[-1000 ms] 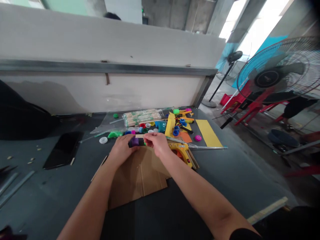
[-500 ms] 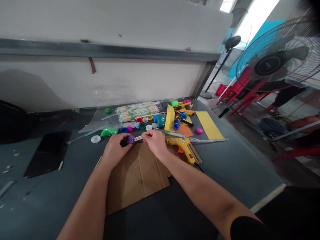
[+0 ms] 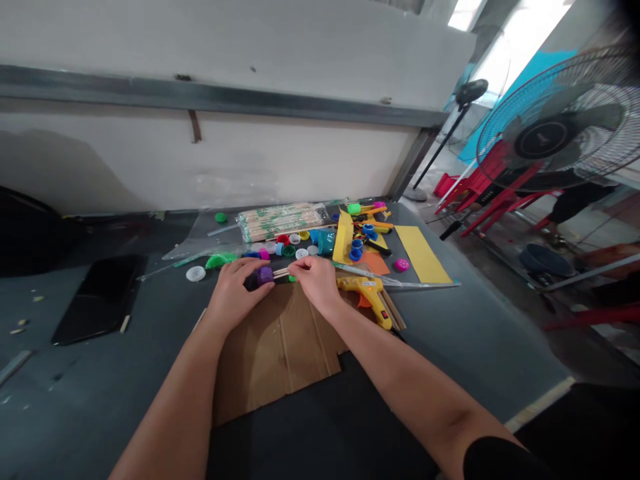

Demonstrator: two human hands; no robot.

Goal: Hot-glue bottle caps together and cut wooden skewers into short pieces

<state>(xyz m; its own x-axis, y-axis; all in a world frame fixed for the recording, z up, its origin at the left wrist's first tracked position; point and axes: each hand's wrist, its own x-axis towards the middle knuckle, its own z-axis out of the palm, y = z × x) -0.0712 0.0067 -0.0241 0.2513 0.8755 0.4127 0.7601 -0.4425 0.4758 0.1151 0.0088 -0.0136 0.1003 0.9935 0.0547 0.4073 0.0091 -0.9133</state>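
Black short sleeve (image 3: 493, 460) on R upper arm; L forearm (image 3: 175, 407), R forearm (image 3: 400, 383) bare.

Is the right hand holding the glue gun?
No, the glue gun lies on the table beside the right hand, which pinches a stick.

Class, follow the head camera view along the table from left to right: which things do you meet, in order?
In order: black phone → white cap → left hand → purple cap → wooden stick → right hand → yellow glue gun → yellow paper strip.
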